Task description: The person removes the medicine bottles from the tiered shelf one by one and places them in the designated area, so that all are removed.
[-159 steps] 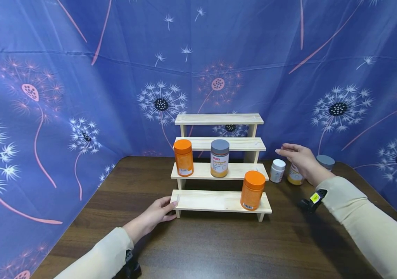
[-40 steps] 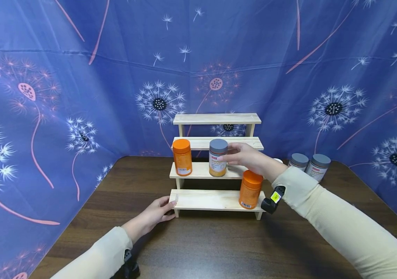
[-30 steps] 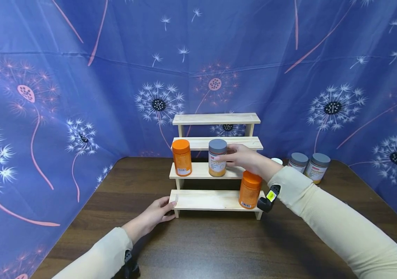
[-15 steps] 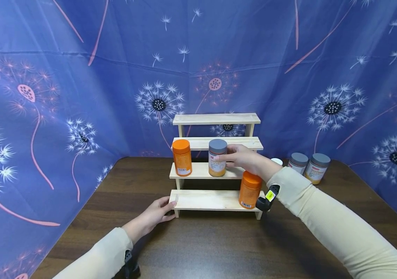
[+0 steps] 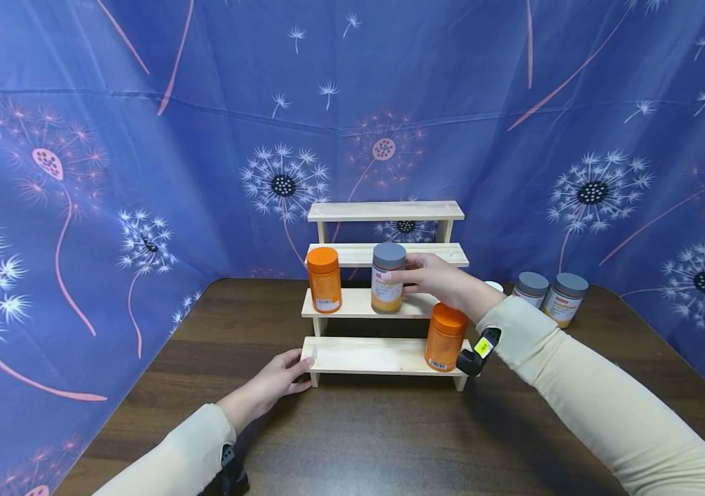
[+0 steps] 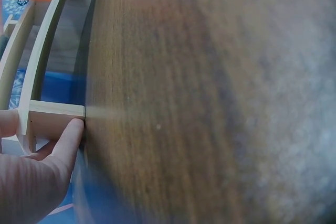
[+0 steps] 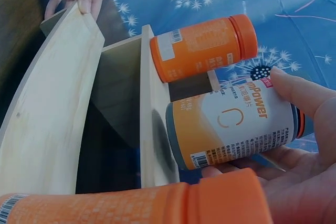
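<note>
A wooden four-step display stand stands on the table. My left hand grips the left end of its lowest step, with the thumb on top; the left wrist view shows a finger against the end support. On the second step my right hand holds a grey-lidded supplement jar upright between thumb and fingers. In the right wrist view the fingers curl behind the jar, its base at the step. Left of it stands an orange jar. Another orange jar sits on the lowest step's right end.
Two more grey-lidded jars stand on the table to the right. A white-capped bottle there is mostly hidden behind my right wrist. A blue dandelion-print cloth hangs behind the table.
My right hand has come from beside the jars at the right to the grey-lidded jar on the second step and taken hold of it. Its lid now sits slightly higher. My left hand has stayed put.
</note>
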Demonstrator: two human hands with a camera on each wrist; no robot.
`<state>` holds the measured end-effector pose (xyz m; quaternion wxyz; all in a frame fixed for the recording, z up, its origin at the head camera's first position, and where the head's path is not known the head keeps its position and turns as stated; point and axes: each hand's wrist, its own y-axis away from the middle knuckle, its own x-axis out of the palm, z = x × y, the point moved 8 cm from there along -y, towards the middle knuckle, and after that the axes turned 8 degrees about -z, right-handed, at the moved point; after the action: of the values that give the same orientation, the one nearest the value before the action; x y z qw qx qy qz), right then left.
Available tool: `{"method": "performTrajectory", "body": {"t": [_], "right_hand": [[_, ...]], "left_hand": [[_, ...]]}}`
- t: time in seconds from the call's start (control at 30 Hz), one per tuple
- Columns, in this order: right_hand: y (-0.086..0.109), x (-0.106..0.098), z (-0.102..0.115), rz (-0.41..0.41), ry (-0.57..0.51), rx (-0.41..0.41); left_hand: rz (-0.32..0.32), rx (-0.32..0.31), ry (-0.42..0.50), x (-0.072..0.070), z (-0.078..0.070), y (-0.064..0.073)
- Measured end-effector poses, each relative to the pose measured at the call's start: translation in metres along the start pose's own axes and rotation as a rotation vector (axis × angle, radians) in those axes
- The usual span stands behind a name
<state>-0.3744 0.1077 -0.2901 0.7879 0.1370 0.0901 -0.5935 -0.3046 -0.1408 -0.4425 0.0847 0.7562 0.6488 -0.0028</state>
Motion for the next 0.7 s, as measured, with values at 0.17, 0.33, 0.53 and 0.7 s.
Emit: {"method": "performTrajectory", "body": {"t": [0.17,0.33,0.53,0.7], "right_hand": [[0.004,-0.004,0.004,-0.022,0.01,-0.003],[0.006,-0.006,0.006,-0.018,0.029,-0.021],[0.009,-0.011,0.008,-0.007,0.031,-0.05],[0.013,-0.016,0.009,-0.001,0.026,-0.069]], "left_hand": [[-0.013,-0.011,-0.003,0.0,0.0,0.001],[-0.021,-0.016,-0.016,0.0,0.001,0.0],[-0.018,-0.016,-0.016,0.001,0.001,0.0],[-0.025,-0.012,-0.01,-0.001,0.0,0.0]]}}
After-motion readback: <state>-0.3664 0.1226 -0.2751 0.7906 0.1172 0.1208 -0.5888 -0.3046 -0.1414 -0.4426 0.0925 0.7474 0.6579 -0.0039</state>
